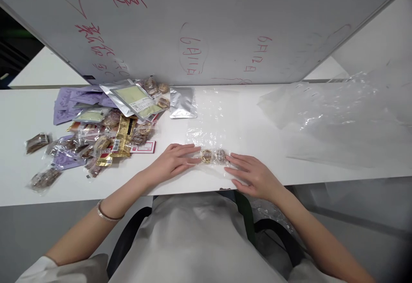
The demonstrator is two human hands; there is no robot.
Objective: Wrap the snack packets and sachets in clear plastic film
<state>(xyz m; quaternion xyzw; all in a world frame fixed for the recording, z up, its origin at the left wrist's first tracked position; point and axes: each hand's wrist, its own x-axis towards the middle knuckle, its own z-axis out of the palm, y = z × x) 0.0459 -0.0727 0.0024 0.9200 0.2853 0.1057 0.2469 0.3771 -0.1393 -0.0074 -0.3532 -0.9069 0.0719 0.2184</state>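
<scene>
A clear plastic bag [209, 124] lies flat on the white table, its lower end between my hands. Two small wrapped snacks sit side by side at that end: a yellowish one [206, 156] on the left and a brown one [220, 155] on the right. My left hand [175, 161] rests with fingers stretched out, the tips at the left edge of the yellowish snack. On the other side my right hand [251, 173] lies with fingers spread, one fingertip by the brown snack. Neither hand grips anything. A silver packet [183, 103] lies at the bag's upper left.
Left on the table [13, 146] is a pile of snacks with purple packets [66, 105], a gold packet [124, 135] and a silver-edged pouch [135, 98]. Large clear plastic sheets [341, 124] spread over the right side. A whiteboard [225, 21] stands along the back.
</scene>
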